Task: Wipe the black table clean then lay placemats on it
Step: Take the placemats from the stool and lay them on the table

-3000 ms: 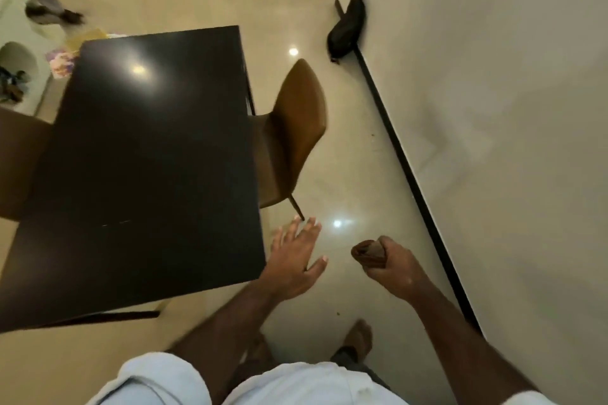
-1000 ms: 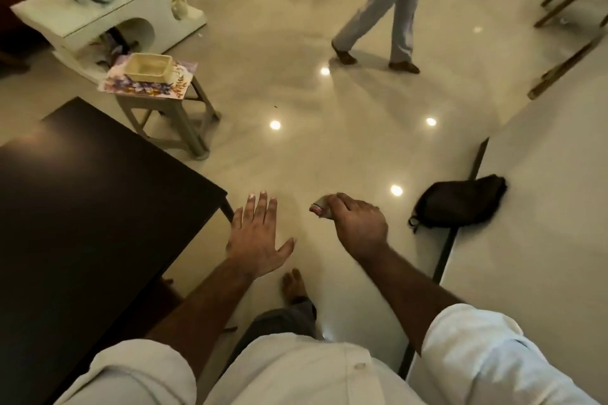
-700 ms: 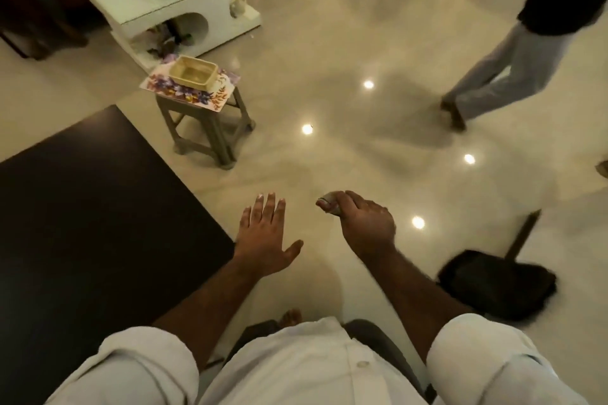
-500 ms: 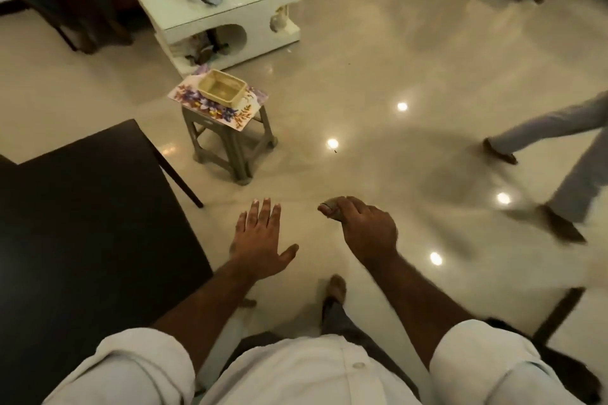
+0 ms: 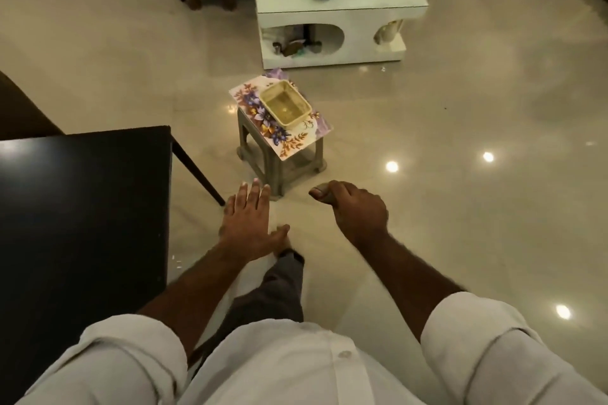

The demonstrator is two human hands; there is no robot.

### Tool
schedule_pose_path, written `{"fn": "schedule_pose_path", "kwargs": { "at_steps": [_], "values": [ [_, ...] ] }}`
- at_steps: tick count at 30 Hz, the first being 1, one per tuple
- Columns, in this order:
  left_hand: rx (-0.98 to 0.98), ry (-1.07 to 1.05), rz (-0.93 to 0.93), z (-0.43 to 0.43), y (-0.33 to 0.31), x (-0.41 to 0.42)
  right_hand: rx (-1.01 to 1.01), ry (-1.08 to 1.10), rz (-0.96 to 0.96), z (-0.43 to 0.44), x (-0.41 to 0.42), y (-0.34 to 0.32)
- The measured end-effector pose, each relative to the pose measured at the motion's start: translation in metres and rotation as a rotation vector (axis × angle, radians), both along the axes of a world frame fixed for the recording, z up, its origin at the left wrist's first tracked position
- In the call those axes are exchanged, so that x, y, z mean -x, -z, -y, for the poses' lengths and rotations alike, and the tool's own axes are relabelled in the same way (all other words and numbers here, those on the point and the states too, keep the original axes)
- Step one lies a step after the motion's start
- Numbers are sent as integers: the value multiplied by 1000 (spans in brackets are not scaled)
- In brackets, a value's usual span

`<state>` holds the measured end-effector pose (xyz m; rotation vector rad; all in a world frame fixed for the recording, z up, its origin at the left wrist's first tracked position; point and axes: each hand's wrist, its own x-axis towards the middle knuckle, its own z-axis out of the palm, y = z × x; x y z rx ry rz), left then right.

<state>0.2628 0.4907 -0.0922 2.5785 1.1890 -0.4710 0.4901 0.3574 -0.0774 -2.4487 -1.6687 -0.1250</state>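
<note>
The black table (image 5: 82,214) fills the area to the left of both hands, its top bare and glossy, with no placemats on it yet. Ahead of the hands, just past the fingertips, a small grey stool (image 5: 283,158) carries the floral placemats (image 5: 279,115), and a cream plastic tub (image 5: 285,107) sits on top of them, pinning the stack. The left hand (image 5: 248,227) hangs released, palm down and fingers spread, nearer the stool's front leg. The right hand (image 5: 357,210) is clenched around a small wadded cloth (image 5: 320,191), only a bit of which shows past the thumb. The step looks like fetching the mats: best to drop the cloth into the tub or set it aside first, lift the tub off with one hand, then slide the mats out flat so they don't curl or spill off the stool.
</note>
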Motion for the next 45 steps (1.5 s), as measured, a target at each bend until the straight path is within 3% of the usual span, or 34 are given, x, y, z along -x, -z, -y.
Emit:
{"fn": "schedule_pose_path", "kwargs": {
  "at_steps": [7,11,14,17,22,24,28,33,37,40,43,45],
  "values": [
    [102,-66,-11,-130,16,-86,91,-35,-42,-145,-92,19],
    [147,-89,3,-193,16,-126,225,-39,-182,-224,-142,20],
    [152,-176,37,-238,26,-157,272,34,-335,-291,-180,23],
    [139,-264,61,-266,50,-185,346,54,-631,-352,-214,39],
    [169,-432,98,-305,106,-230,456,69,-958,-456,-261,106],
    [234,-569,182,-320,135,-244,517,33,-1058,-490,-269,133],
    [437,-911,517,-344,169,-266,551,-9,-1189,-530,-275,191],
    [569,-1249,637,-370,208,-279,668,26,-1125,-560,-270,246],
    [637,-1295,732,-373,247,-273,747,-88,-1081,-573,-263,265],
    [638,-1306,691,-381,252,-278,774,-313,-855,-582,-256,253],
    [622,-1291,607,-391,247,-288,679,-387,-583,-584,-257,249],
    [601,-1276,585,-396,248,-293,767,-466,-442,-580,-261,253]
  ]
}}
